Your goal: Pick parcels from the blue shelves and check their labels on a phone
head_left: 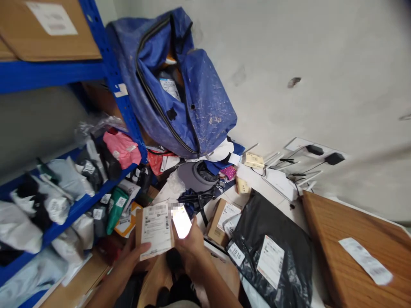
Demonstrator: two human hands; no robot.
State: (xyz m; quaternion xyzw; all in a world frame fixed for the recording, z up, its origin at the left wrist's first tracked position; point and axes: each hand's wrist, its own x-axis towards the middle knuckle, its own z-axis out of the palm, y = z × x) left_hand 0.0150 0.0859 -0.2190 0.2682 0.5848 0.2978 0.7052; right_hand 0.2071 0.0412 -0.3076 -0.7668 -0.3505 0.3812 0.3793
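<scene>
In my left hand [136, 252] is a small cardboard box [156, 229], its white shipping label facing up and my thumb across the label's lower left. Close against the box's right side, my right hand [190, 241] grips a smartphone [181, 222] whose screen glows white. What the screen shows cannot be read. Just right of my right hand, a small brown carton [218, 222] with labels lies on the white surface. Beside it is a large black plastic parcel [272, 239] bearing a sticker that reads 1016.
Blue shelving [96, 190] full of bagged parcels runs along the left. A large blue bag [205, 98] stands open ahead, above a grey cap [195, 175]. At right are a router [279, 184], plugged-in adapters [334, 158] and a wooden board [353, 218] with a paper slip.
</scene>
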